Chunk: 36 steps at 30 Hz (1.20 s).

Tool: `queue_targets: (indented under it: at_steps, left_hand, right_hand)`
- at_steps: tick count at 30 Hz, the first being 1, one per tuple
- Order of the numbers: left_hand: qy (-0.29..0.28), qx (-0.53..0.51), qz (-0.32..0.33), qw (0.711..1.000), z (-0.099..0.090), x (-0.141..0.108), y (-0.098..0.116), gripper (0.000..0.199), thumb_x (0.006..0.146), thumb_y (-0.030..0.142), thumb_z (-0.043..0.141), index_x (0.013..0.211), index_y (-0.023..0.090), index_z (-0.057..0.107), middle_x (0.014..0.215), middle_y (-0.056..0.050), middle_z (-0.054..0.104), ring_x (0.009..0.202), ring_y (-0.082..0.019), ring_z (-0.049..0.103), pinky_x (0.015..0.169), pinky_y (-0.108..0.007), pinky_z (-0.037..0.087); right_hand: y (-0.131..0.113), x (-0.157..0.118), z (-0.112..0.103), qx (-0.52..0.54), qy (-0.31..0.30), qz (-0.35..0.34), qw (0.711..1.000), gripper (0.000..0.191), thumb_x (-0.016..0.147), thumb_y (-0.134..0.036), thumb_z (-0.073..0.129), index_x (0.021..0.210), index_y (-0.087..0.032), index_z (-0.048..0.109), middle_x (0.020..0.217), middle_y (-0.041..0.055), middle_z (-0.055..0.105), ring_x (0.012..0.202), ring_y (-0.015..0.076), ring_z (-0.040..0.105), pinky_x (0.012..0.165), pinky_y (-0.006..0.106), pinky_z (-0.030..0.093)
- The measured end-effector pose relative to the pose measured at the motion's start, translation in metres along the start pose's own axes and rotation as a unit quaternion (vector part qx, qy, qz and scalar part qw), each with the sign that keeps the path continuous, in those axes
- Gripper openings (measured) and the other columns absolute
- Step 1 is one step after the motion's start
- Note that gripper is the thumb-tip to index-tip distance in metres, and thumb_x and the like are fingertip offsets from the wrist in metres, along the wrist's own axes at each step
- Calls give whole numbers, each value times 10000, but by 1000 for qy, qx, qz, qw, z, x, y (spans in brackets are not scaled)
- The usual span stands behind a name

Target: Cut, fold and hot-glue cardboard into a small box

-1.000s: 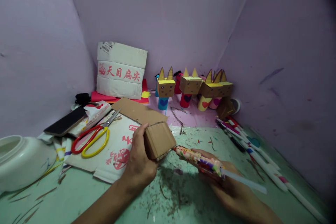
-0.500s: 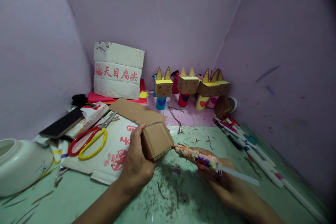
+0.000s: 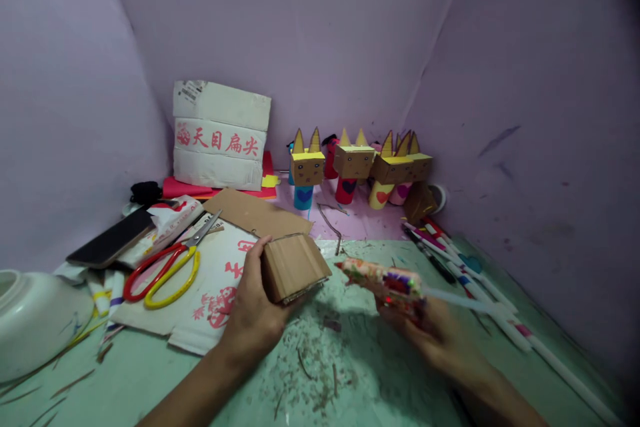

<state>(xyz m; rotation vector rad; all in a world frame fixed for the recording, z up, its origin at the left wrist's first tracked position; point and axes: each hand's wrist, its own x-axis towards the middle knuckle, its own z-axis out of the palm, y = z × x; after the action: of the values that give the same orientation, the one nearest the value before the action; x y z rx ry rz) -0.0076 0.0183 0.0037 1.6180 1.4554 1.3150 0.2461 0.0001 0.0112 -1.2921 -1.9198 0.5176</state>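
Observation:
My left hand (image 3: 256,310) grips a small brown cardboard box (image 3: 296,267) from its left side, holding it tilted above the table. In my right hand (image 3: 425,330) is a hot glue gun (image 3: 387,283) with a flowery pattern, a small red light and a clear glue stick (image 3: 457,298) sticking out of its back. The gun's nozzle points at the box's right corner and stands a little apart from it. Motion blurs the gun and the right hand slightly. Beneath the box lies a white printed cardboard sheet (image 3: 165,313).
Scissors (image 3: 187,273) with red and yellow handles lie on the cardboard at left, near a dark phone (image 3: 113,237) and a white pot (image 3: 40,320). Several box-headed figures (image 3: 307,173) stand at the back. Markers (image 3: 490,300) line the right side. Scraps litter the green table (image 3: 380,387).
The glue gun has drawn back to the right, its nozzle leaving the box's corner. My left hand still holds the box. The whole view has shifted slightly.

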Motion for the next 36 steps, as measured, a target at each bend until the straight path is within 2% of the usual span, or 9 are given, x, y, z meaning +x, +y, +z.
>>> queue_targets:
  at_steps: [5, 11, 14, 17, 19, 22, 26, 30, 36]
  left_hand:
    - [-84, -91, -20, 992, 0, -2, -5, 802, 643, 312, 735, 1309, 207, 300, 1317, -165, 467, 1220, -342, 479, 1029, -560, 366]
    - [-161, -105, -21, 981, 5, -9, -12, 788, 627, 247, 728, 1301, 231, 320, 1302, -150, 522, 1213, -345, 499, 1007, -551, 387]
    - [-164, -95, -27, 981, 6, -11, -15, 770, 627, 240, 724, 1296, 240, 342, 1280, -138, 548, 1198, -350, 514, 991, -572, 397]
    - [-160, -79, -38, 983, 5, -12, -14, 762, 623, 236, 721, 1294, 238, 360, 1290, -141, 539, 1208, -356, 502, 1011, -583, 372]
    - [-166, -82, -48, 982, 5, -11, -14, 786, 623, 263, 723, 1313, 228, 348, 1331, -151, 500, 1233, -360, 476, 1035, -578, 348]
    - [-182, -91, -68, 977, 5, -11, -13, 849, 631, 343, 731, 1356, 201, 311, 1401, -166, 429, 1277, -362, 431, 1063, -551, 329]
    - [-200, -58, -78, 975, 3, -12, -10, 979, 685, 461, 707, 1452, 168, 174, 1496, -174, 311, 1360, -356, 320, 1116, -530, 253]
    - [-218, -34, -61, 974, 1, -18, -9, 949, 769, 531, 628, 1489, 200, 106, 1545, -140, 239, 1402, -334, 252, 1142, -517, 203]
    - [-199, -4, -51, 979, 4, -26, -20, 873, 824, 523, 573, 1497, 214, 111, 1558, -121, 221, 1418, -320, 223, 1146, -517, 202]
  right_hand:
    - [7, 19, -1, 90, 87, 183, 975, 292, 759, -471, 566, 706, -195, 643, 670, 33, 677, 639, 239, 644, 553, 324, 516]
    - [20, 46, 3, 14, 14, 268, 963, 330, 646, -469, 614, 478, -219, 478, 411, -25, 465, 421, 173, 486, 408, 266, 296]
    - [14, 45, -8, -160, -20, 279, 946, 443, 691, -580, 599, 437, -222, 532, 415, 25, 512, 455, 245, 556, 424, 295, 312]
    - [0, 37, -16, -292, 11, 213, 932, 474, 745, -653, 542, 715, -213, 717, 728, 116, 705, 741, 356, 678, 586, 421, 486]
    - [-9, 33, -11, -185, 27, 87, 979, 576, 720, -625, 622, 1101, -195, 660, 1125, 147, 675, 1059, 354, 627, 848, 474, 506]
    - [-14, 29, 16, 28, -82, -14, 996, 926, 664, -618, 708, 1422, -231, 343, 1478, 144, 400, 1350, 313, 395, 1077, 489, 362]
    - [-10, 22, 56, 122, -162, -42, 978, 1013, 734, -584, 672, 1504, -232, 115, 1589, 150, 128, 1456, 305, 112, 1148, 519, 176]
    - [-4, 16, 71, 165, -176, -53, 969, 939, 834, -536, 579, 1514, -243, 0, 1607, 113, 17, 1465, 276, 22, 1163, 491, 121]
    - [-1, 20, 67, 210, -183, -57, 959, 795, 852, -460, 603, 1495, -314, 159, 1599, 79, 118, 1466, 258, 63, 1167, 478, 134]
